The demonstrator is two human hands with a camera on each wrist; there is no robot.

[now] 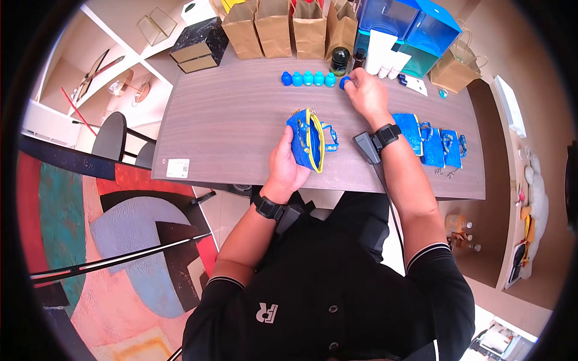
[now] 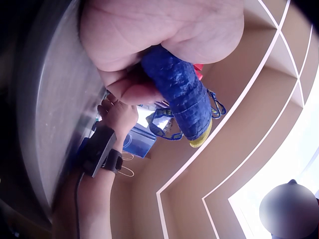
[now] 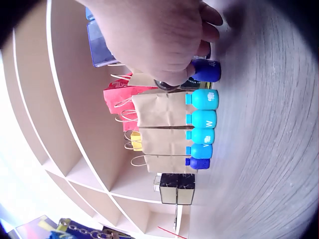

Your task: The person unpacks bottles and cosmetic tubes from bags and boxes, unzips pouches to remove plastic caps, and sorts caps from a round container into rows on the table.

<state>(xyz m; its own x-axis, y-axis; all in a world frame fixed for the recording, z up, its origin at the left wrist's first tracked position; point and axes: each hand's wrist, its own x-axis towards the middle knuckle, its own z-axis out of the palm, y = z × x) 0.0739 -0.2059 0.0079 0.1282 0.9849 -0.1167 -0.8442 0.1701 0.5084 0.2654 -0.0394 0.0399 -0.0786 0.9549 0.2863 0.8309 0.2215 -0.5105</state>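
My left hand grips a small blue pouch by its side, low over the table's front half. The pouch's yellow-edged zip top gapes, and patterned strap handles hang off its right side. In the left wrist view the fingers curl round the pouch. Farther back, my right hand pinches a little dark blue bottle at its cap end, the base close to the tabletop. Left of it, several small bottles stand in a row, turquoise ones with a dark blue one at the far end.
More blue pouches lie at the table's right. Along the back stand brown paper bags, a marbled black box, a dark jar, white tubes and blue clear boxes. A white label marks the front left corner.
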